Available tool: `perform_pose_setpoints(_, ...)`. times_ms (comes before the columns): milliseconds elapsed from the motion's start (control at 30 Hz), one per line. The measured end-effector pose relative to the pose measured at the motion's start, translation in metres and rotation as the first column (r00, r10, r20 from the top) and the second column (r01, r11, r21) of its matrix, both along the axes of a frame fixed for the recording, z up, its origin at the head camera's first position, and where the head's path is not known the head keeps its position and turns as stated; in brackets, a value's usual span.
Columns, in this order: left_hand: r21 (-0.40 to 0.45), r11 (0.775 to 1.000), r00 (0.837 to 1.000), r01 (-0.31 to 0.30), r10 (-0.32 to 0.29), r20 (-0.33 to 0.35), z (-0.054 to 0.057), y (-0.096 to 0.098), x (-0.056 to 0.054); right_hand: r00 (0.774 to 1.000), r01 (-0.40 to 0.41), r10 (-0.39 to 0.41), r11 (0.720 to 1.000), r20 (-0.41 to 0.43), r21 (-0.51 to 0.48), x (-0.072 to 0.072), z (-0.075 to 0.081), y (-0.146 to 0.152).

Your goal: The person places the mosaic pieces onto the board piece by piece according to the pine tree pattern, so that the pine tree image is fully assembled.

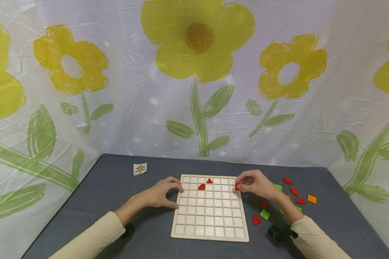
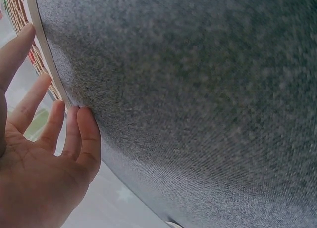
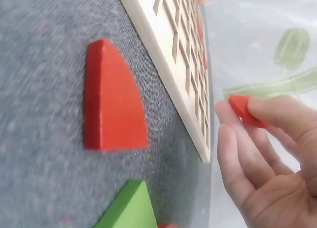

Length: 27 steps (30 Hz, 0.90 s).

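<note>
A pale wooden grid board (image 1: 210,237) lies on the dark cloth. Two red pieces sit in its upper cells, a triangle (image 1: 209,181) and a quarter-round piece (image 1: 201,187). My left hand (image 1: 162,192) rests at the board's left edge, fingers and thumb spread apart along the rim. Over the upper right corner of the board, my right hand (image 1: 257,183) pinches a small red piece (image 3: 242,108) between thumb and fingertips. Part of that piece is covered by the thumb, and its full shape is hidden.
Right of the board lie several loose pieces, among them a red quarter-round one (image 1: 256,219), a green square (image 1: 264,214) and an orange square (image 1: 312,199). A small patterned card (image 1: 140,168) lies back left. A flower-printed curtain (image 1: 126,118) hangs behind the table.
</note>
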<state>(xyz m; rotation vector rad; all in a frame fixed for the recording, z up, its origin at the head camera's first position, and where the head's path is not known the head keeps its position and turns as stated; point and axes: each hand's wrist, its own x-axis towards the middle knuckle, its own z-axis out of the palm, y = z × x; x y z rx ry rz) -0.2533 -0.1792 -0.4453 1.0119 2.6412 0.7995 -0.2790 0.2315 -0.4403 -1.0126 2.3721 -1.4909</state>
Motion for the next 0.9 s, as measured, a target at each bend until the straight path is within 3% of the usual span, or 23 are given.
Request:
perform_pose_setpoints(333,0.006,1.000,1.000,0.001,-0.001,-0.002,-0.001,-0.001,-0.001,0.999,0.034,-0.034,0.999,0.016,0.010,-0.004,-0.001,-0.009)
perform_pose_setpoints(900,0.002,1.000,1.000,-0.008,0.008,0.014,0.002,0.000,0.001,1.000,0.007,-0.007,1.000,-0.017,0.026,-0.011,-0.002,-0.025)
